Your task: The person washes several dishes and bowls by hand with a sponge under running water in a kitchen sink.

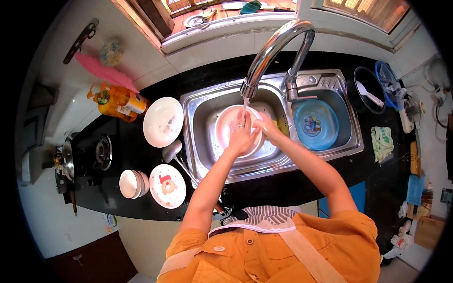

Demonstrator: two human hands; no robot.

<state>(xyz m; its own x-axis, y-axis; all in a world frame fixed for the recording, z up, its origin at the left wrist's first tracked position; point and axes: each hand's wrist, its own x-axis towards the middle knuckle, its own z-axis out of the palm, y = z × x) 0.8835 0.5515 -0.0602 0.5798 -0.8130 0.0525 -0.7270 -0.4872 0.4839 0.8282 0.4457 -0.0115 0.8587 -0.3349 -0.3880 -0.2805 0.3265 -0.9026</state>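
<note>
Under the running stream from a chrome faucet point(250, 88), a white bowl point(222, 128) is tilted over the large basin of a steel sink point(203, 141). My left hand point(242, 131) lies inside the bowl, its fingers extended against the inner surface, a ring on one finger. At the bowl's right rim, my right hand point(266, 126) grips the edge with the thumb on top. Something yellow point(282, 128), possibly a sponge, shows partly behind my right hand. In the smaller basin rests a blue translucent plastic basin point(317, 123) with a cartoon picture on its bottom.
Left of the sink are a white dish point(163, 120), a metal ladle point(172, 151), a bear-patterned plate point(167, 186) and stacked bowls point(131, 184). Orange pump bottles point(124, 104) stand behind. To the right are a black pot point(366, 90) and a green-white cloth point(382, 143).
</note>
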